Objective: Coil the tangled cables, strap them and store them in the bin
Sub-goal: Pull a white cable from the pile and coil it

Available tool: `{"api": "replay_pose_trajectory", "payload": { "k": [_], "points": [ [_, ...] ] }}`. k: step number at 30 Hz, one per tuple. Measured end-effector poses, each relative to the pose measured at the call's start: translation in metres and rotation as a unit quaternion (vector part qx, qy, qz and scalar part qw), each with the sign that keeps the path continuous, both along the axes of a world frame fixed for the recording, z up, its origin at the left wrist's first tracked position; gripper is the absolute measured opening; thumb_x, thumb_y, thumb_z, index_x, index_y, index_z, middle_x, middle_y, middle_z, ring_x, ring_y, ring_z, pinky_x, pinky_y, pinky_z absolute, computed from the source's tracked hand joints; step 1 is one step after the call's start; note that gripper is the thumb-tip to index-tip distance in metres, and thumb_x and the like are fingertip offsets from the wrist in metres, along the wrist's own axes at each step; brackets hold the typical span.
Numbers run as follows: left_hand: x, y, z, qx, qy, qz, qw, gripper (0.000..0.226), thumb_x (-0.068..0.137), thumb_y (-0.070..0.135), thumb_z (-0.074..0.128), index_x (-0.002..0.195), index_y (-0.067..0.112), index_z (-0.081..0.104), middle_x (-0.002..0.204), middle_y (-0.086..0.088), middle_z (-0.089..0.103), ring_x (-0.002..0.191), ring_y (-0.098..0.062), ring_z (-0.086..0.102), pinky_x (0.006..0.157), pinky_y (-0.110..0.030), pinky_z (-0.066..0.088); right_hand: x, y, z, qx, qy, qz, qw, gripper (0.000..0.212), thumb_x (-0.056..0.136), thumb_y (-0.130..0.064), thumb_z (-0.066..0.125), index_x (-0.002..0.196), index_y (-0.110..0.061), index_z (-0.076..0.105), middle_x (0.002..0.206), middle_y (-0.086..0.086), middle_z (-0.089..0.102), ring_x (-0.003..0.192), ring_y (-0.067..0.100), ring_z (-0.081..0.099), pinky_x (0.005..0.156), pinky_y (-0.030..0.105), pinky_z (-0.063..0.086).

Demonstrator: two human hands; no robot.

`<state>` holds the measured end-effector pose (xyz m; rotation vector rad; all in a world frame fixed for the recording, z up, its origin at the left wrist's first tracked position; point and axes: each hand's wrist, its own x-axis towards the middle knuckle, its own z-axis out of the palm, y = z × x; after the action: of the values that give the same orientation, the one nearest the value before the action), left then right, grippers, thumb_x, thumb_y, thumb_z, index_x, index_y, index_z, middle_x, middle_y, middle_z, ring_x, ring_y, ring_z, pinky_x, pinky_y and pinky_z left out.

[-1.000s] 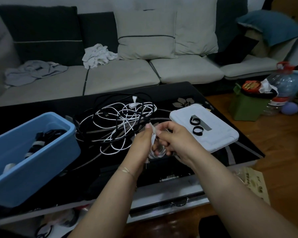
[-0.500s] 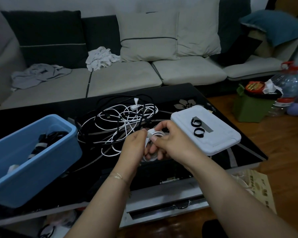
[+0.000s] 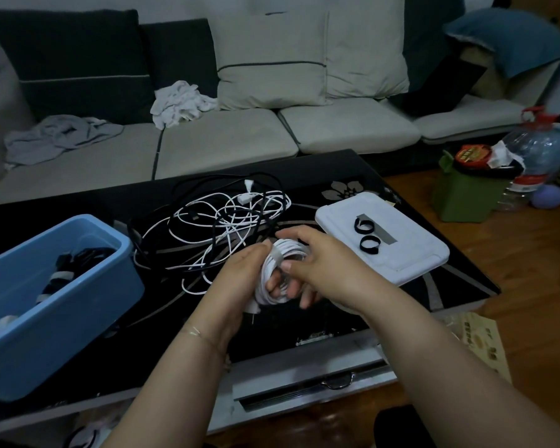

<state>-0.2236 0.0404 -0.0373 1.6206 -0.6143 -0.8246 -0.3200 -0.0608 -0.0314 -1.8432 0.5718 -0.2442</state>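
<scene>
Dim living room, black glass coffee table (image 3: 353, 176) with a floral pattern, in front of a grey sofa (image 3: 227, 137).

White cable coil (image 3: 280, 273) held above the table's near edge, gripped from both sides. Left hand (image 3: 240, 279) wrapped around the coil's left side, fingers curled through the loops. Right hand (image 3: 324, 266) closed over the coil's top and right side, thumb pressing on the strands.

Just behind the coil: tangle of white and black cables (image 3: 220, 227) loose on the table, white plugs showing at its far side. Left of the coil: blue bin (image 3: 59, 305) on the table, already holding strapped black and white bundles. Right of the coil: white lid (image 3: 401, 253) flat on the table, two black straps (image 3: 366, 236) rolled into rings on top of it.

Well right of the coil, on the wood floor: green box (image 3: 466, 198), clear plastic jug (image 3: 537, 150) beside it. Crumpled white cloth (image 3: 178, 103) on the sofa.
</scene>
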Motion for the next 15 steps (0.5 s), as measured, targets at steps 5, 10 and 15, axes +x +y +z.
{"api": "replay_pose_trajectory", "payload": {
  "k": [5, 10, 15],
  "points": [
    [0.012, 0.002, -0.008, 0.007, 0.129, 0.003, 0.992, 0.047, 0.098, 0.038, 0.044, 0.060, 0.016, 0.060, 0.050, 0.000, 0.053, 0.041, -0.012, 0.048, 0.040, -0.019, 0.038, 0.000, 0.007, -0.003, -0.207, 0.071, -0.039, 0.975, 0.041, 0.093, -0.039, 0.053, 0.132, -0.041, 0.040, 0.058, 0.003, 0.066, 0.048, 0.019, 0.064, 0.062, 0.037, 0.057],
    [0.012, 0.001, -0.004, -0.034, 0.235, 0.020, 0.971, 0.029, 0.099, 0.024, 0.047, 0.092, 0.005, 0.068, 0.065, -0.008, 0.070, 0.041, -0.011, 0.057, 0.041, -0.017, 0.048, 0.006, 0.011, -0.012, -0.312, 0.124, -0.040, 0.941, 0.049, 0.093, -0.020, 0.044, 0.135, -0.038, 0.027, 0.087, 0.003, 0.068, 0.073, 0.024, 0.065, 0.071, 0.041, 0.055],
    [0.018, 0.001, -0.006, -0.003, 0.164, 0.007, 0.986, 0.030, 0.098, 0.023, 0.050, 0.088, 0.001, 0.068, 0.062, -0.010, 0.067, 0.038, -0.010, 0.054, 0.039, -0.017, 0.045, 0.003, 0.002, -0.008, -0.293, 0.129, -0.006, 0.947, 0.035, 0.093, -0.036, 0.051, 0.124, -0.043, 0.037, 0.078, -0.003, 0.067, 0.067, 0.019, 0.066, 0.070, 0.039, 0.056]
  ]
}}
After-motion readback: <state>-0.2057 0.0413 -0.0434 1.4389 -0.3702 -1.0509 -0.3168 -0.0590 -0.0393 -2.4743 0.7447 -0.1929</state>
